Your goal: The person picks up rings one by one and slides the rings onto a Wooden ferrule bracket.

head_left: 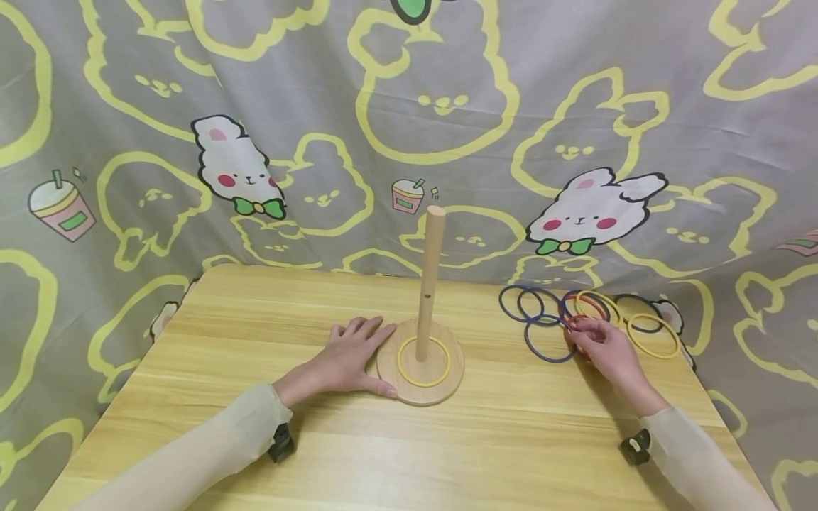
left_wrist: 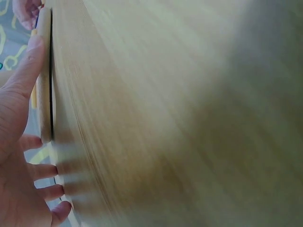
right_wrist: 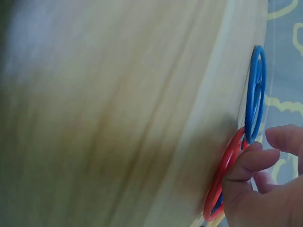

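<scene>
My left hand [head_left: 348, 356] lies with spread fingers along the left side of a round wooden base [head_left: 447, 387], its thumb at the near edge. An upright wooden peg [head_left: 431, 284] rises from the base, and a yellow ring [head_left: 448, 355] encircles its foot. At the right, my right hand [head_left: 603, 348] is over a cluster of rings with bent fingers. In the right wrist view its fingertips [right_wrist: 255, 145] are right at the end of a blue ring [right_wrist: 249, 113], beside a red ring [right_wrist: 220, 177]. I cannot tell whether they pinch a ring.
The cluster holds several overlapping blue, red and yellow rings, with a yellow ring [head_left: 676, 341] at its right side. The wooden table [head_left: 396, 454] ends at a patterned grey curtain [head_left: 441, 177] behind. Dark wrist devices [head_left: 281, 443] sit at both cuffs.
</scene>
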A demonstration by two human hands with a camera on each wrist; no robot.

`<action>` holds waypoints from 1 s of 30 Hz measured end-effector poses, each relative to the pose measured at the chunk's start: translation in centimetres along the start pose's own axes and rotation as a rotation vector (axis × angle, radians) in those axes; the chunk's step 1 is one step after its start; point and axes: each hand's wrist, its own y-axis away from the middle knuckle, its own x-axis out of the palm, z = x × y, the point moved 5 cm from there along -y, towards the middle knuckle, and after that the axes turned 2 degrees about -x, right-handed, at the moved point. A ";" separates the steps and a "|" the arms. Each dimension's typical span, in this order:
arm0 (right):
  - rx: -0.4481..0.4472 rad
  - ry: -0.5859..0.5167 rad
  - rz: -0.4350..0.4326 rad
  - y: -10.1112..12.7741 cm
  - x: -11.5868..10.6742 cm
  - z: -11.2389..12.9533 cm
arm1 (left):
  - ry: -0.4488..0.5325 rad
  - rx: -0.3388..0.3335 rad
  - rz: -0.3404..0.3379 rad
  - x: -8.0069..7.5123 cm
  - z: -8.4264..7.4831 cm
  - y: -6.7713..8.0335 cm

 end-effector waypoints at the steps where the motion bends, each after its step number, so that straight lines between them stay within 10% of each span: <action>1: 0.006 0.010 0.004 0.0 0.0 -0.2 | 0.000 0.001 -0.002 0.0 -0.1 0.0; 15: 0.021 0.068 0.043 -0.3 0.1 -0.3 | -0.016 0.004 -0.012 -0.1 -0.2 0.0; 30: -0.174 0.081 -0.014 2.4 -0.6 3.3 | -0.037 0.006 -0.009 0.0 -0.1 0.1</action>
